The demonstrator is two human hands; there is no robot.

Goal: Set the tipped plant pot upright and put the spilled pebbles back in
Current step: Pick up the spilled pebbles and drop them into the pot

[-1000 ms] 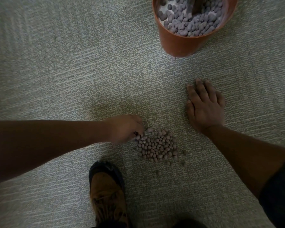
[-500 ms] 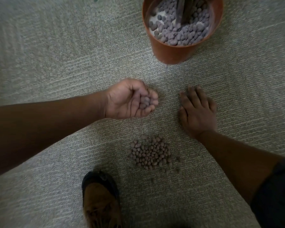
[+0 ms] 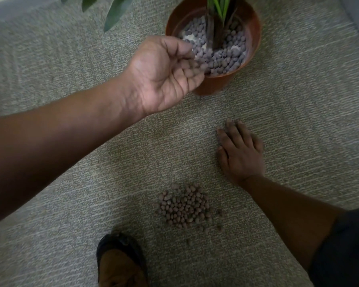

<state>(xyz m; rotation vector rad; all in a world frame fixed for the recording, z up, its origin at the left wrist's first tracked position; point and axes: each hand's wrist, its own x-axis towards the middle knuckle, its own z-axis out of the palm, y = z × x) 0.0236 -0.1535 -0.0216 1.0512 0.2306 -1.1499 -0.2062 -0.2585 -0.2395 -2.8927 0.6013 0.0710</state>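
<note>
Pot [image 3: 251, 65] stands upright; left hand [image 3: 166, 73], palm up and fingers loose, hangs at its rim; spilled pebbles [image 3: 184, 206] remain on the carpet [image 3: 50, 69]; right hand [image 3: 239, 154] rests flat.

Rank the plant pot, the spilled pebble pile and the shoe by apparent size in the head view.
1. plant pot
2. pebble pile and shoe: look alike; the shoe is cut off by the frame edge, so unranked.

Both forearms are bare from the wrists up. A dark sleeve [image 3: 348, 247] covers the right arm above the elbow, loose and plain, its cloth too dim to tell further. One foot shows in a tan shoe [image 3: 120, 264] with a dark, rounded toe cap and dark edging.
</note>
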